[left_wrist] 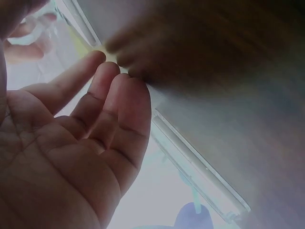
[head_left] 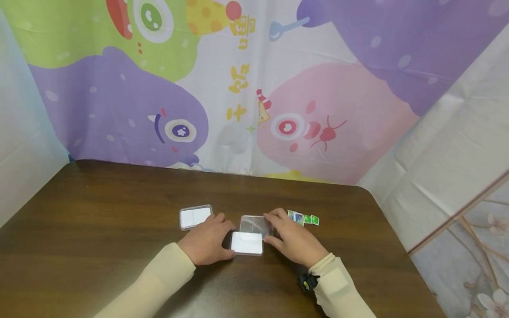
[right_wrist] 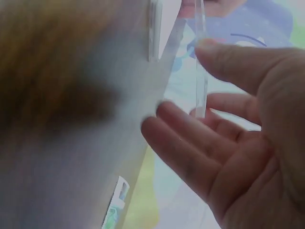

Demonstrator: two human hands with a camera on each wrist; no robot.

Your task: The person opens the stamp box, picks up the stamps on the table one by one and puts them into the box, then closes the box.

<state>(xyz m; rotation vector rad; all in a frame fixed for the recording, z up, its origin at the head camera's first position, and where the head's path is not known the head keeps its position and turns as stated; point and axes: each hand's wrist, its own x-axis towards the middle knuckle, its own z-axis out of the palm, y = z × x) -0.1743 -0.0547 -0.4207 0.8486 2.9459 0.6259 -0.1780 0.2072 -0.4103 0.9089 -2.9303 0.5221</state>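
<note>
My right hand pinches a clear plastic lid by its right edge, thumb on the near side and fingers on the far side. In the right wrist view the lid stands edge-on between thumb and fingers. Below it, partly overlapped in the head view, lies a shallow clear box with a white inside. At this box's left end my left hand holds it, thumb by the near corner and forefinger by the far corner. The left wrist view shows its other fingers loosely bent beside the box.
A second clear case with a white inside lies beyond the left hand. Several small colourful stickers or cards lie past the right hand. The brown table ends at a cartoon-printed curtain.
</note>
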